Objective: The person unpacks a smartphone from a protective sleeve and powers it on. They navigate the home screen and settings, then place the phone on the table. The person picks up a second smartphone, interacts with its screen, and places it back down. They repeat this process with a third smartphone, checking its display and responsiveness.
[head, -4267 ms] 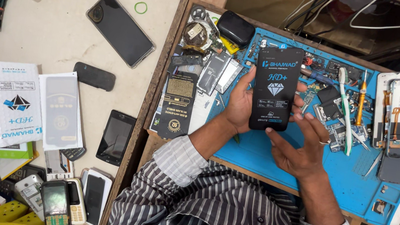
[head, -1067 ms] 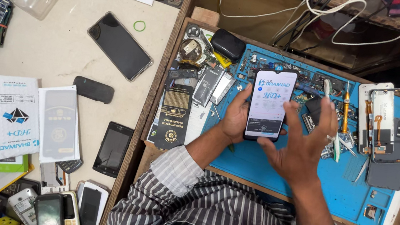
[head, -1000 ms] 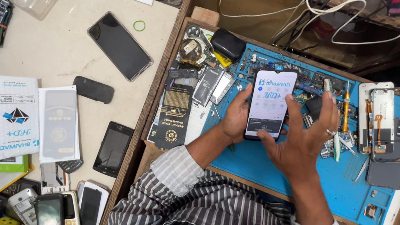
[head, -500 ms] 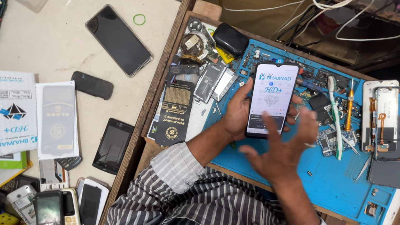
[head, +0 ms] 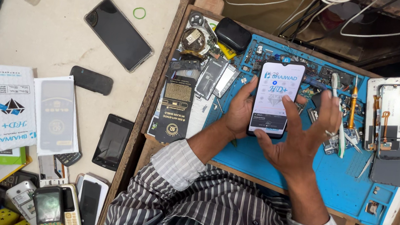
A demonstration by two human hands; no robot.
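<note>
Resting over the blue work mat, a smartphone with a lit screen is clasped upright in the left hand, while the right hand is spread open, fingertips on the glass; judged, the screen is being pressed flat, and steady even strokes are called for next.

Black phone and green rubber band on table; screwdriver on blue mat
</note>
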